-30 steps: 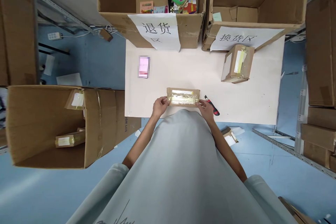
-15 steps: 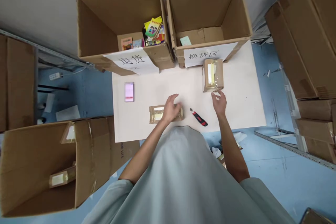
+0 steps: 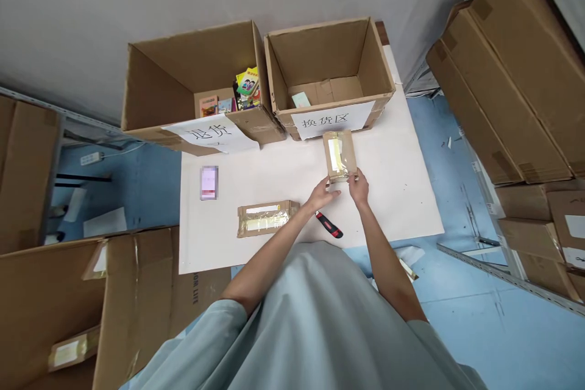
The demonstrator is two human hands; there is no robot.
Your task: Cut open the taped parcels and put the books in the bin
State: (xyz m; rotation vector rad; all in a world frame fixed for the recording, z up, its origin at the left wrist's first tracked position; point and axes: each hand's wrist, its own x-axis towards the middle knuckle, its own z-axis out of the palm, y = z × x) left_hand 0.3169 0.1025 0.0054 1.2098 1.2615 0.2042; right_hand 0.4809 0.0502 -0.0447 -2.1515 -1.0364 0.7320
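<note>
A small taped cardboard parcel (image 3: 339, 154) lies on the white table (image 3: 397, 195) in front of the right labelled carton. My left hand (image 3: 322, 195) grips its near left corner. My right hand (image 3: 359, 183) holds its near right corner with the fingers curled on the edge. A flat taped parcel (image 3: 265, 217) lies alone to the left, no hand on it. A red and black utility knife (image 3: 329, 225) rests on the table just below my left hand.
Two open cartons with paper labels stand at the table's back: the left one (image 3: 192, 82) holds books, the right one (image 3: 326, 67) a small card. A phone (image 3: 209, 183) lies at the left. A large carton (image 3: 55, 304) sits lower left, stacked boxes (image 3: 516, 85) at right.
Both hands left the flat parcel near the table's front edge and reached forward to the small parcel. The view has shifted, showing more of the wall and the cartons.
</note>
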